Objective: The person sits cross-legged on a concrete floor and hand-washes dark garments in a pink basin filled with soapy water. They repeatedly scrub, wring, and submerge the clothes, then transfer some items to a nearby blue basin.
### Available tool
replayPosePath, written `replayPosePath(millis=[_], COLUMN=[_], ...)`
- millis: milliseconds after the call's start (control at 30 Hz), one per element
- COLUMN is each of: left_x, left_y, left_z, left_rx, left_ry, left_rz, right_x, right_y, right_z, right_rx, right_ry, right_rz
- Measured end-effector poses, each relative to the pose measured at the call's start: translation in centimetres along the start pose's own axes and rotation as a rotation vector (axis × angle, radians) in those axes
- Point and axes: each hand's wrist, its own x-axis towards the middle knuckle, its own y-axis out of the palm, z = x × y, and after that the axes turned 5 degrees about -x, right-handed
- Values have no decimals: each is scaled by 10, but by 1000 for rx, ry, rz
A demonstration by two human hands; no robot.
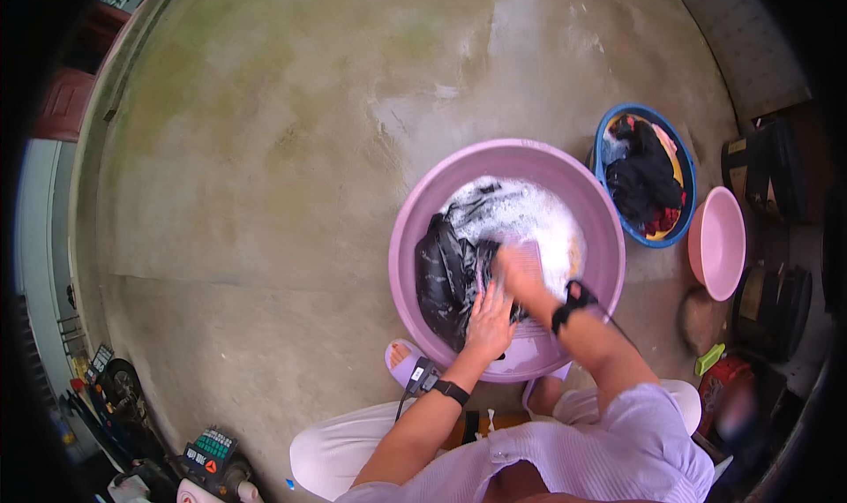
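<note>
A large purple plastic basin (410, 238) stands before me, with white suds (556, 218) in it and a ridged washboard (527, 258) inside. Wet black cloth (440, 278) lies bunched along the basin's left side and reaches onto the washboard. My left hand (491, 324) rests with its fingers extended on the lower part of the washboard, at the black cloth. Just above it, my right hand (519, 271) is closed on a bunch of the black cloth; that hand is blurred. Both wrists wear black straps.
At the right stand a blue tub (689, 192) of assorted clothes and a pink basin (718, 245). Beyond them are dark containers (771, 311), a green brush-like item (710, 359) and a red bag (724, 390). Parked vehicle parts (212, 460) are at lower left.
</note>
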Motion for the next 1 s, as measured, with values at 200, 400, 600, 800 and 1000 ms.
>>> replayPosePath(millis=[200, 400, 600, 800, 1000], left_x=[8, 7, 13, 17, 15], left_y=[-6, 2, -5, -12, -7], left_z=[0, 5, 1, -8, -11], left_rx=[52, 1, 51, 57, 22], left_ry=[-107, -116, -114, -157, 26], left_rz=[91, 147, 51, 0, -223], right_x=[62, -5, 67, 56, 54], right_y=[19, -30, 10, 27, -2], right_z=[-37, 11, -37, -81, -95], right_rx=[-17, 93, -140, 274, 431], right_ry=[89, -121, 117, 298, 352], right_rz=[-106, 130, -72, 24, -6])
